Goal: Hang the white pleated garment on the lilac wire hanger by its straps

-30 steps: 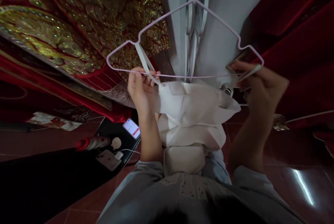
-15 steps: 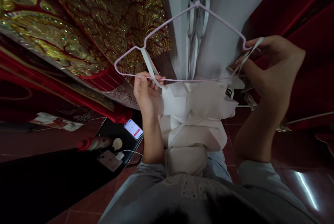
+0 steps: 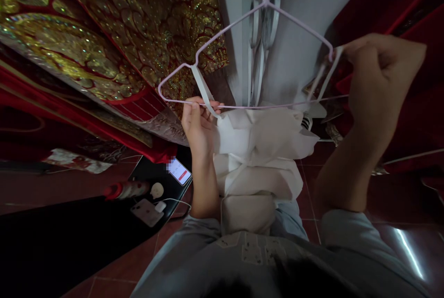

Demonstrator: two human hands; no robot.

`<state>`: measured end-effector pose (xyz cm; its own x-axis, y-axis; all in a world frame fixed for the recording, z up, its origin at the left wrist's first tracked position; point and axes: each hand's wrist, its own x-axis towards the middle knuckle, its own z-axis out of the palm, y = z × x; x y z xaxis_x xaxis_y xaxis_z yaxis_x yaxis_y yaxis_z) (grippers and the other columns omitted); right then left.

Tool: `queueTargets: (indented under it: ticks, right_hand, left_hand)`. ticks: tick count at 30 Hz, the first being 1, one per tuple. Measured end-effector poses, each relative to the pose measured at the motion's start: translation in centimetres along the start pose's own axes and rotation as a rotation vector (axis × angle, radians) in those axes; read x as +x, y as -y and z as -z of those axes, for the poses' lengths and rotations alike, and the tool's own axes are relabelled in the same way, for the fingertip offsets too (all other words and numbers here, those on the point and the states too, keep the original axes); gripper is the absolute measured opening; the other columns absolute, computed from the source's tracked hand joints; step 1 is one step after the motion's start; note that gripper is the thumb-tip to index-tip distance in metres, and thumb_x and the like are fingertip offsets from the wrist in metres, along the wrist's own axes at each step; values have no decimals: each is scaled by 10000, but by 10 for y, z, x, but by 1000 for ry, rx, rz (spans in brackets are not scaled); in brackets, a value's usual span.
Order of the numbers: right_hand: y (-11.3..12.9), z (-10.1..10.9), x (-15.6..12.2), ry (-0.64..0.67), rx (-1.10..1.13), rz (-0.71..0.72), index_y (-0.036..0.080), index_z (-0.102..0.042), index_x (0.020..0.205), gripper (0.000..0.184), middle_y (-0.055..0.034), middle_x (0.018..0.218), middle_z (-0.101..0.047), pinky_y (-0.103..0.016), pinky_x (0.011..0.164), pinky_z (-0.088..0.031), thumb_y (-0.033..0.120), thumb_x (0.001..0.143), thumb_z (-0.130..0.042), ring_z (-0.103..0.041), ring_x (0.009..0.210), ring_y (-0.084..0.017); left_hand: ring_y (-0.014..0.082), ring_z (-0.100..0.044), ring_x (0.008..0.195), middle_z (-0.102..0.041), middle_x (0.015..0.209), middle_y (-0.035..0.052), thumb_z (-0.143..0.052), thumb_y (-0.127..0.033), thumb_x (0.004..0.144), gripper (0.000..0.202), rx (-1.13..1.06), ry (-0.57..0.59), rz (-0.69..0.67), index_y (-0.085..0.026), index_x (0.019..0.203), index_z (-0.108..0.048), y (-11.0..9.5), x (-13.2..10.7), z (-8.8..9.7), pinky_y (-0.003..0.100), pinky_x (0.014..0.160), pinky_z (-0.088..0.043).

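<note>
A pale pink clothes hanger (image 3: 239,20) hangs in front of me with its hook at the top. My left hand (image 3: 199,122) is closed on its lower bar near the left end. One white strap (image 3: 201,83) loops over the left notch and passes by my left fingers. Another white strap (image 3: 326,78) is at the right notch, with the fingertips of my right hand (image 3: 374,71) closed at its top. That hand hides the hanger's right end. Below the bar a white bag-like fabric item (image 3: 256,173) hangs in folds against my lap.
Gold-sequined red garments (image 3: 180,20) hang at the left, more red cloth (image 3: 416,80) at the right. A black table (image 3: 69,233) at the lower left holds a lit phone (image 3: 180,173), another phone (image 3: 147,212) and a red-capped bottle (image 3: 126,190). A grey panel (image 3: 301,20) stands behind the hanger.
My right hand has moved right and slightly up, and the right strap now lies closer to the hanger's right notch. The hanger and my left hand have shifted slightly right.
</note>
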<state>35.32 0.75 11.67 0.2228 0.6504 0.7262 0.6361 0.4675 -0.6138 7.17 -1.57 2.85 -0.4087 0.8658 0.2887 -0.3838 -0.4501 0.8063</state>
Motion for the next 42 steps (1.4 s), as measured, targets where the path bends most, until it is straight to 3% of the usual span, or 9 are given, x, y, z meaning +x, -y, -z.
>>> queueTargets:
  ticks: [6,10,13,16,20,27,31,37,42]
  right_hand:
    - [-3,7,13,-130,205,127,172,-847,810,265,-41,751,-752,-319,711,-439,98,854,-596,-648,722,-145]
    - [8,6,-17,-167,249,148,211,-834,830,196,-41,757,-735,-354,722,-472,206,934,-668,-632,704,-163]
    - [22,-10,-64,166,157,99,279,-829,1087,189,-63,1019,-788,-398,758,-554,356,1005,-677,-658,804,-203]
    - [24,-40,-112,507,151,42,342,-696,1424,428,-91,1413,-711,-451,823,-649,407,1002,-677,-708,1031,-251]
    - [11,-72,-145,336,162,-54,352,-623,1477,455,-125,1463,-649,-437,755,-650,388,1024,-640,-692,939,-226]
    - [-2,-82,-140,265,223,-66,332,-643,1413,367,-129,1452,-634,-403,708,-596,393,1056,-586,-666,929,-214]
    - [-6,-79,-143,251,261,-22,353,-631,1425,382,-124,1475,-610,-416,725,-595,357,1044,-605,-690,1022,-246]
    - [-7,-74,-141,254,251,-15,339,-644,1412,367,-126,1458,-623,-415,709,-603,360,1047,-604,-697,1007,-241]
    - [6,-86,-146,245,293,-12,349,-630,1472,408,-123,1520,-614,-422,768,-642,388,1067,-611,-712,1048,-235]
  left_hand:
    - [200,-765,800,-772,844,27,-848,-618,942,435,13,4,23,-265,902,-597,2,-1,1,306,774,-611]
    - [197,-769,803,-777,847,27,-870,-624,918,445,-12,20,6,-262,910,-610,3,-3,0,298,762,-611]
    - [199,-765,805,-785,855,30,-834,-625,958,435,27,-2,13,-261,898,-604,2,-6,-3,299,764,-607]
    - [203,-764,814,-786,859,37,-757,-610,1034,393,90,-53,-33,-257,914,-632,3,-11,-5,308,788,-604]
    - [197,-733,790,-789,835,63,-731,-613,1059,405,218,-61,-94,-227,938,-745,4,-21,0,300,757,-569]
    - [129,-458,514,-779,786,65,-777,-675,998,481,294,274,56,-214,867,-820,-42,-22,10,281,472,-373]
    - [97,-454,473,-833,951,31,-777,-648,958,367,112,196,-19,-292,1021,-842,-65,4,26,292,414,-302]
    - [165,-791,831,-851,1239,-6,-606,-484,1092,258,109,-83,-218,-361,1213,-797,-35,20,67,302,508,-410]
    - [138,-619,591,-865,1103,116,-718,-614,1047,394,46,15,-39,-231,1051,-813,-14,-7,26,282,442,-315]
